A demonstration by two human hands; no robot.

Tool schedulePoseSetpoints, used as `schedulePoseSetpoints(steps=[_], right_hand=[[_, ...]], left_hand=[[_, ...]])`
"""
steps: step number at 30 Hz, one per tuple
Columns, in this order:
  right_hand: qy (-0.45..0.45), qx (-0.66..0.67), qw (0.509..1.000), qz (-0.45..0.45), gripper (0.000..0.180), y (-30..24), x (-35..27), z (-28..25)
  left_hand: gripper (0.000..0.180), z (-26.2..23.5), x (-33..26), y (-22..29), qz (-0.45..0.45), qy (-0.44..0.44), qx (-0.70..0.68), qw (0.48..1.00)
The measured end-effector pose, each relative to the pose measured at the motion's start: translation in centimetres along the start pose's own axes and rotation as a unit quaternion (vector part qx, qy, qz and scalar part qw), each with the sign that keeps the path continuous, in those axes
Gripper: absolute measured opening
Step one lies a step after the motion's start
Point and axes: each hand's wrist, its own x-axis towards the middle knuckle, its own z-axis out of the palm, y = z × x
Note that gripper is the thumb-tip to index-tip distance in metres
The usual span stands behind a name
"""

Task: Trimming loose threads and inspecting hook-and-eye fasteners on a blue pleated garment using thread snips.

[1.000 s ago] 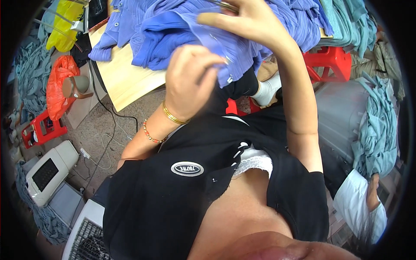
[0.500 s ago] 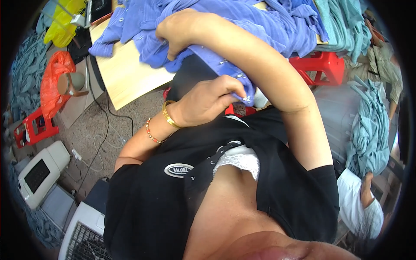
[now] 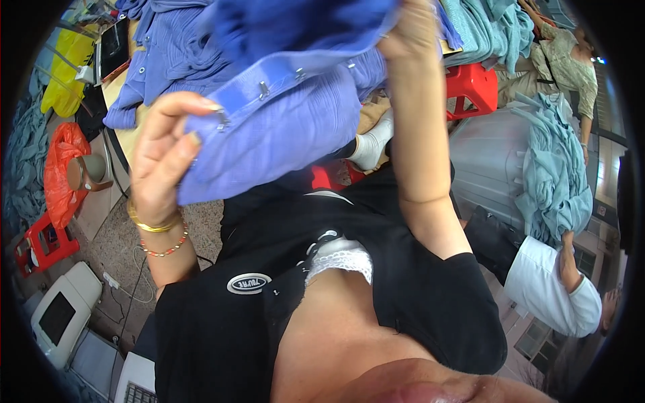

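A blue-violet ribbed garment [image 3: 289, 127] hangs stretched between my two hands, with small shiny fastenings along its smooth edge band. At the near left end of this band, my left hand [image 3: 161, 151] pinches the fabric between thumb and fingers. My right hand [image 3: 411, 30], blurred and partly cut off by the upper edge, grips the far right end. A darker blue part of the cloth billows above the band, smeared by motion. More blue-violet garments [image 3: 171, 50] lie heaped on the table behind.
Teal garments [image 3: 487, 30] are piled at the far right, beside a red stool [image 3: 470, 91]. More teal cloth [image 3: 554, 168] drapes over a translucent bin [image 3: 487, 151]. An orange-red bag [image 3: 64, 161] hangs at left above another red stool [image 3: 47, 245]. Other people stand at right.
The garment has been lifted and spread out. My left hand has moved left and up with its edge; my right hand has swung right and away.
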Motion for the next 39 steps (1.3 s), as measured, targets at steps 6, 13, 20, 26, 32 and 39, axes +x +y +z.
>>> schedulePoseSetpoints(steps=[6,13,20,26,32,39], right_hand=[[-0.001,-0.065,0.966,-0.252,0.021,-10.2,-10.3,-3.6],[0.227,-0.33,0.851,-0.34,0.003,-7.4,-9.8,-5.6],[0.248,-0.546,0.794,-0.095,0.031,0.0,-2.0,-16.8],[0.165,-0.606,0.777,-0.051,0.014,2.2,-1.8,-15.8],[0.19,-0.601,0.767,-0.12,0.027,1.2,-4.2,-12.0],[-0.056,-0.652,0.749,-0.098,0.029,2.8,-10.7,-2.9]], left_hand=[[0.05,-3.9,1.0,3.6,0.081,-0.189,-0.034,0.978],[0.03,-2.8,4.5,0.2,-0.065,-0.098,0.28,0.953],[0.042,-2.3,3.9,-5.7,-0.098,0.003,0.166,0.981],[0.044,-3.5,1.7,-7.4,-0.103,0.037,0.075,0.991],[0.04,-3.5,0.7,-8.3,-0.107,0.054,0.044,0.992],[0.036,-4.4,-0.7,-8.6,-0.166,0.088,-0.087,0.978]])
